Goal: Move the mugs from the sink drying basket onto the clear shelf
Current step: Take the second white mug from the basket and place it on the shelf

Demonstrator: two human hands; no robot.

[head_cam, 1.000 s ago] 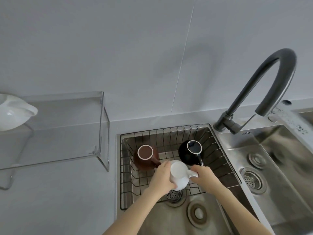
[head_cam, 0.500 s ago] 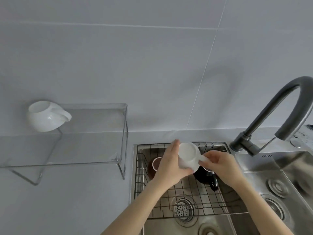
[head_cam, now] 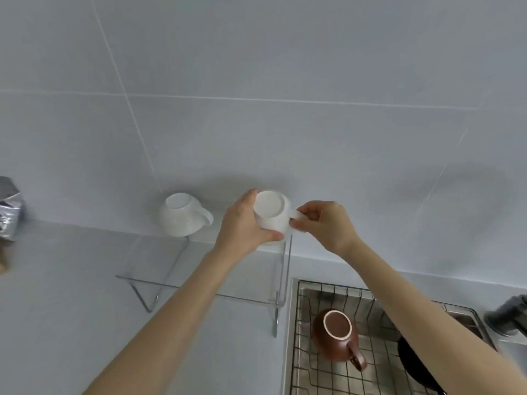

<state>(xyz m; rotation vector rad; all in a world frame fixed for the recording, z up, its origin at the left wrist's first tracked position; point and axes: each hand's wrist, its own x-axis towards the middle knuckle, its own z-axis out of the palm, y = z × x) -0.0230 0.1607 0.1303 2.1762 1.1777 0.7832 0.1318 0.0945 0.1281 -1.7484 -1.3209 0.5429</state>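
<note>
Both hands hold an upside-down white mug [head_cam: 271, 213] over the right end of the clear shelf [head_cam: 199, 290]. My left hand [head_cam: 242, 226] wraps its body; my right hand [head_cam: 322, 223] pinches its handle. I cannot tell whether the mug touches the shelf. Another white mug [head_cam: 182, 215] stands upside down on the shelf to the left. In the wire drying basket [head_cam: 336, 292] at the lower right, a brown mug [head_cam: 336, 334] sits upside down. A black mug [head_cam: 410, 363] is mostly hidden behind my right forearm.
A grey tiled wall rises behind the shelf. A shiny silver bag [head_cam: 10, 212] stands at the far left on the counter. The dark faucet base [head_cam: 507, 315] shows at the right edge, beside the steel sink.
Both hands have carried the white mug up and left, from over the basket to above the shelf's right end. The view has swung left, so the faucet has nearly left the frame.
</note>
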